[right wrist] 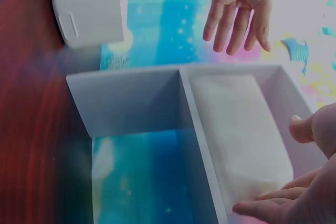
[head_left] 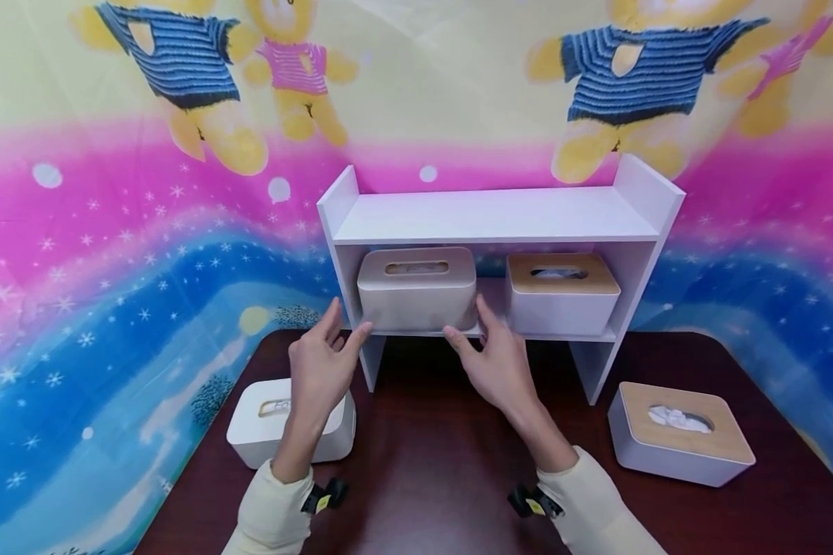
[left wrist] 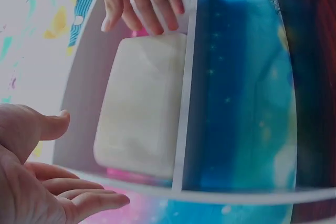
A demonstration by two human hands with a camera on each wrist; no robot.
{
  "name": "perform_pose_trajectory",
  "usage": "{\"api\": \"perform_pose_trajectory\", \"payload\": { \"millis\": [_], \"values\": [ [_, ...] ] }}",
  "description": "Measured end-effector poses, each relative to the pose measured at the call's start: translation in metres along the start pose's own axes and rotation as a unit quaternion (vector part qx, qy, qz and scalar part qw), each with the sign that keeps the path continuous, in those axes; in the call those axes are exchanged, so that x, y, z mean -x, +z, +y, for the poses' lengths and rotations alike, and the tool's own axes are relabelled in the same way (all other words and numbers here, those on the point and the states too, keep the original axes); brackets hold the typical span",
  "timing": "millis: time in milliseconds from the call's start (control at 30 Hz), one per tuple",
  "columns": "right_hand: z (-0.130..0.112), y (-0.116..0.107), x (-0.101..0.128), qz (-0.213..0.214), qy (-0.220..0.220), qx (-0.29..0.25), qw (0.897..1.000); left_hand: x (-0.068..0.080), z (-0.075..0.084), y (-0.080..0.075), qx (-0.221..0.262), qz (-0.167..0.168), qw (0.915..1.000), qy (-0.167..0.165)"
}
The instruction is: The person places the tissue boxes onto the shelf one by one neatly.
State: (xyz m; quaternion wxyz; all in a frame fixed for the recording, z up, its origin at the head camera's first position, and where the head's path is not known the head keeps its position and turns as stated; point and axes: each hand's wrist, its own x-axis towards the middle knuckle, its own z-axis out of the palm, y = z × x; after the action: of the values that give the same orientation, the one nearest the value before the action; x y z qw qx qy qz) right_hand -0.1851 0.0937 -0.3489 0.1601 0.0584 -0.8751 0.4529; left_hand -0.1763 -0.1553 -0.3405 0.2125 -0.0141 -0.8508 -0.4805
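Observation:
A cream tissue box [head_left: 416, 302] sits in the left half of the middle tier of a white shelf [head_left: 496, 220], its oval slot on top. My left hand [head_left: 321, 362] is held in front of the shelf's left side panel, fingers extended, apart from the box. In the left wrist view the left hand [left wrist: 37, 177] has nothing between thumb and fingers. My right hand [head_left: 498, 361] is at the box's right end, palm turned toward it. The right wrist view shows the right fingers [right wrist: 273, 203] straight, with their tips right at the box's end.
A second tissue box [head_left: 562, 297] with a wooden lid stands at the right of the same tier. Another wooden-lidded box [head_left: 680, 435] lies on the dark table [head_left: 423, 478] at right. A white tissue box [head_left: 260, 432] is at left, partly behind the left wrist.

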Motion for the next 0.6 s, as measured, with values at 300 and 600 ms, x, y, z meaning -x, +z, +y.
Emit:
{"api": "perform_pose_trajectory", "payload": {
  "millis": [300, 600],
  "values": [
    [-0.003, 0.011, 0.043, -0.068, -0.02, -0.025, 0.997, 0.023, -0.016, -0.038, -0.1, 0.014, 0.9949, 0.01],
    [0.001, 0.041, 0.062, -0.118, -0.042, -0.056, 0.991, 0.036, -0.046, -0.07, -0.154, -0.054, 0.9866, -0.012]
  ]
}}
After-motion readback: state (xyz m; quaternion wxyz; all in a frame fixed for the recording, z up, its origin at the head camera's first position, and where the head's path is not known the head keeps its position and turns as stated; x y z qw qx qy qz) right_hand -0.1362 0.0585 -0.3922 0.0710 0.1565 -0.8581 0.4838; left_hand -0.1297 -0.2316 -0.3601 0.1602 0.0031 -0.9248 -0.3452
